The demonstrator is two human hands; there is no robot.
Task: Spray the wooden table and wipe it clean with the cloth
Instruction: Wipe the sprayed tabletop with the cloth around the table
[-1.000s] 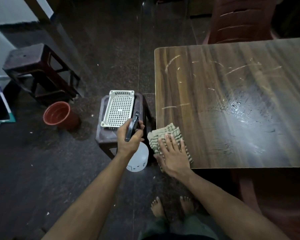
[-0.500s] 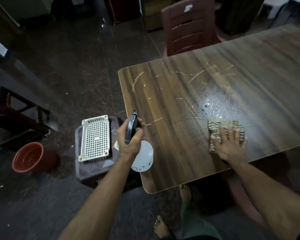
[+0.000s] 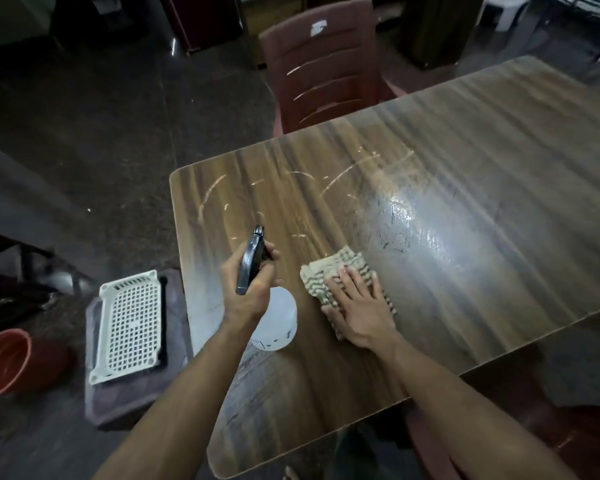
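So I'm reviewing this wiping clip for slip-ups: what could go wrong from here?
The white streaks lie beyond the cloth, toward the far edge, so short strokes by the right hand might miss them. The wet sheen could dry patchy if left. The left hand holds the spray bottle over the table, so its trigger could fire unintentionally.
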